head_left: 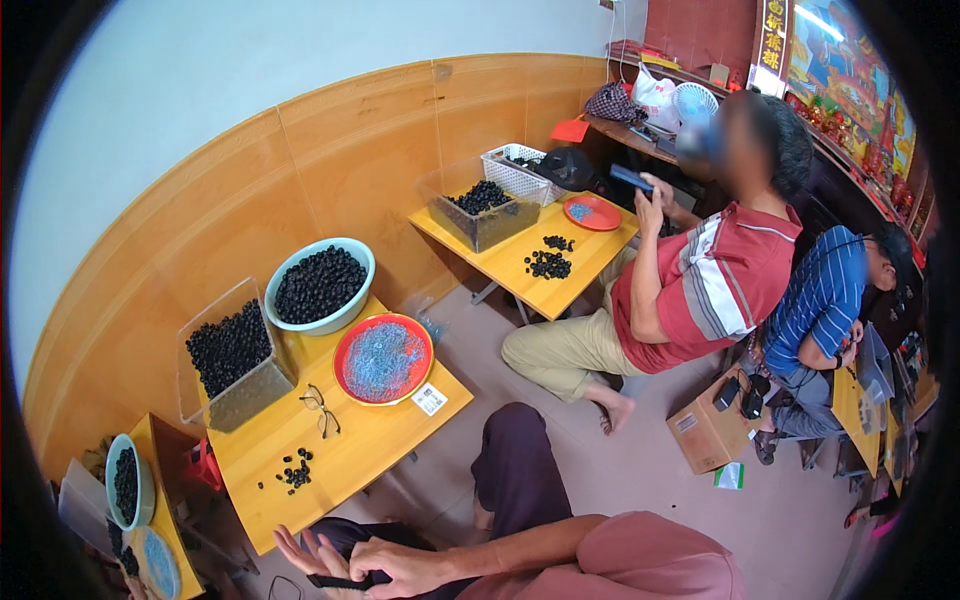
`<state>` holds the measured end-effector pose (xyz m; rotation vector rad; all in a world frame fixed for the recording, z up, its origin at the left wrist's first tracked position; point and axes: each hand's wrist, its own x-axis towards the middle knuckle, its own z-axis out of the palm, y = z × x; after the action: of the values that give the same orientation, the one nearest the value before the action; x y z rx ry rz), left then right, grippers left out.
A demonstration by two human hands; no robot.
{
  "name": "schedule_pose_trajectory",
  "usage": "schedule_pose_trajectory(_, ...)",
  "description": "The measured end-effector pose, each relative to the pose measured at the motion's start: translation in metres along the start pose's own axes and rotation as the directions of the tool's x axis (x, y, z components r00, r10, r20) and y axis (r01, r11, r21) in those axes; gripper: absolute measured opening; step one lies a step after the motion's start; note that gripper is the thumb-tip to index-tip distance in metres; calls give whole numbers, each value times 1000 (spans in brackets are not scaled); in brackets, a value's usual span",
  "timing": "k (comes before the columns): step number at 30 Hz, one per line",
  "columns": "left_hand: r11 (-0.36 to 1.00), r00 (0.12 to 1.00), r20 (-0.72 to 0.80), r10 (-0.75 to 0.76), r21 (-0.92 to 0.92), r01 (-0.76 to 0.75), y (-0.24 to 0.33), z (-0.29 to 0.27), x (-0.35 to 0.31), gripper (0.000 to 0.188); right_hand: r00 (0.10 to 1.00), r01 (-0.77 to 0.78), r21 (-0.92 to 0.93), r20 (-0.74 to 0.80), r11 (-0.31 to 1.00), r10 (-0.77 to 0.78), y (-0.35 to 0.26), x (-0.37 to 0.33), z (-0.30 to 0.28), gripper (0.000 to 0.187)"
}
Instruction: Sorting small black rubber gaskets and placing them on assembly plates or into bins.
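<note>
Low in the picture, my left hand (pixel 312 556) is raised with its fingers spread, holding nothing. A black strap (pixel 342 581) runs across it near the palm or wrist. My right hand (pixel 398 566) comes in from the right with bent fingers closed on that strap. Both hands are over my lap, just off the near edge of a yellow table (pixel 300 512). Nearest on that table lies a small loose group of black, bead-like parts (pixel 294 474). Beyond it are a pair of glasses (pixel 318 408) and a red round tray (pixel 427 350) of small silvery-blue pieces (pixel 380 360).
A clear bin (pixel 240 395) and pale-blue basin (pixel 330 322) hold black parts at the table's back. Another yellow table (pixel 490 262) stands ahead. A person in a red striped shirt (pixel 690 280) holds a phone; another in blue (pixel 815 295) sits right, near a cardboard box (pixel 705 430).
</note>
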<state>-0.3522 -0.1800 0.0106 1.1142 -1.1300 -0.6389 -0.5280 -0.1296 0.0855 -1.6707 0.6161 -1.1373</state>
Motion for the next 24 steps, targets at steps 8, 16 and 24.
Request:
schedule_pose_trajectory(8,802,942,80,325,504,-320,29,19,8,89,980,197,-244,76,950,-184,7,-4,-2,20)
schedule_pose_trajectory(16,541,892,300,339,714,-446,72,41,13,42,972,231,-441,70,867,-224,-11,-7,8,16)
schedule_pose_trajectory(24,222,843,247,-478,-894,388,76,27,35,15,921,386,-299,75,873,-382,-22,-22,35,28)
